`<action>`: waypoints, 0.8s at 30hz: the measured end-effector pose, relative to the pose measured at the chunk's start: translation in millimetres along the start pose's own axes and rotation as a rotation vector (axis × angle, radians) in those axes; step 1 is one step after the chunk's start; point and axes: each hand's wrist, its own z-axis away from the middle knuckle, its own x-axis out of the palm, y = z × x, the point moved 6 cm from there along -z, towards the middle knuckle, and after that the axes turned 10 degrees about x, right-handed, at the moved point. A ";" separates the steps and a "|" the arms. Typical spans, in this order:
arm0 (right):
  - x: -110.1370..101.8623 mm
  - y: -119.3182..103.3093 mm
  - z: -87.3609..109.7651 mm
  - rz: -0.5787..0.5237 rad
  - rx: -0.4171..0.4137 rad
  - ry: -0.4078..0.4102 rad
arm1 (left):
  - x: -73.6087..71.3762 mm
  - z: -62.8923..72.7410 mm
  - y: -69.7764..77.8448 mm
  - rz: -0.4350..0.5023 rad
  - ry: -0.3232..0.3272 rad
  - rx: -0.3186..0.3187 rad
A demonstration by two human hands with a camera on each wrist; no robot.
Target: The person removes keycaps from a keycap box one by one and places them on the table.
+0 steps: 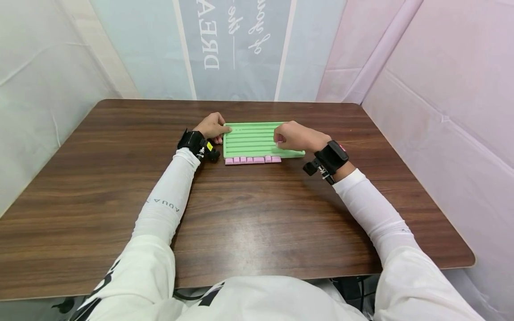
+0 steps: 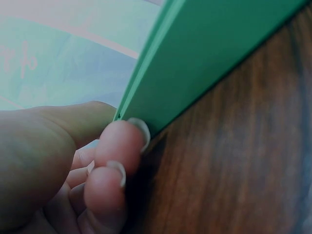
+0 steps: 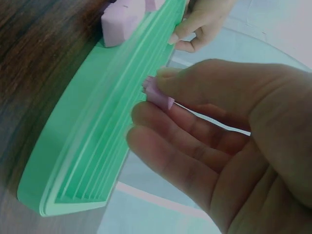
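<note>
A light green ridged tray (image 1: 252, 141) lies flat on the table, with long parallel channels running across it. My left hand (image 1: 211, 126) pinches its left end, thumb over the top edge and fingertips against the side wall (image 2: 180, 63). Above the tray's right part is my right hand (image 1: 302, 136). It holds a small pink keycap (image 3: 159, 94) between thumb and fingers, and the stem side points toward the channels in the right wrist view. A row of several pink keycaps (image 1: 253, 160) sits along the tray's near edge, toward its left and middle.
The brown wood-grain table (image 1: 249, 223) extends on all sides of the tray. Behind it hangs a pale blue printed cloth (image 1: 241, 80), and a white curtain (image 1: 453, 111) hangs at the right. Each wrist wears a black camera mount (image 1: 331, 157).
</note>
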 end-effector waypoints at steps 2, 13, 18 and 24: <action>0.0 0.8 2.6 -0.007 -0.005 -0.011 | 0.8 -0.3 -1.0 0.007 -0.003 -0.003; 2.5 1.1 11.7 -0.005 -0.006 -0.075 | 1.6 0.6 0.2 -0.002 -0.004 0.003; 5.9 -1.1 16.1 0.006 -0.021 -0.111 | 0.9 2.9 2.4 -0.004 0.002 -0.005; 8.1 -1.2 16.2 0.050 0.012 -0.125 | 0.3 -0.6 -1.9 0.000 0.003 -0.016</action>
